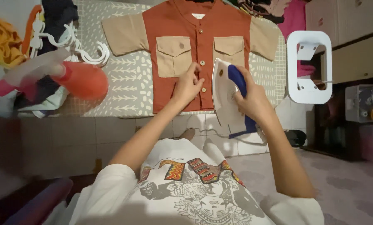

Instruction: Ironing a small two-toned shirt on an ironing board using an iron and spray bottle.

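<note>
A small rust-orange shirt [176, 25] with tan sleeves and two tan chest pockets lies flat, front up, on a patterned grey ironing mat [128, 75]. My left hand [188, 85] presses on the shirt's button strip near the lower hem, fingers partly curled. My right hand [250, 98] grips the blue handle of a white electric iron [223, 93], which is tilted on its edge over the shirt's lower right side. The iron's cord trails down toward my lap.
An orange spray bottle [83, 79] lies at the mat's left edge beside white plastic hangers [71, 39] and a heap of clothes [5, 46]. A white iron stand [309, 66] sits to the right. Pink cloth, cabinets and a tiled floor surround the mat.
</note>
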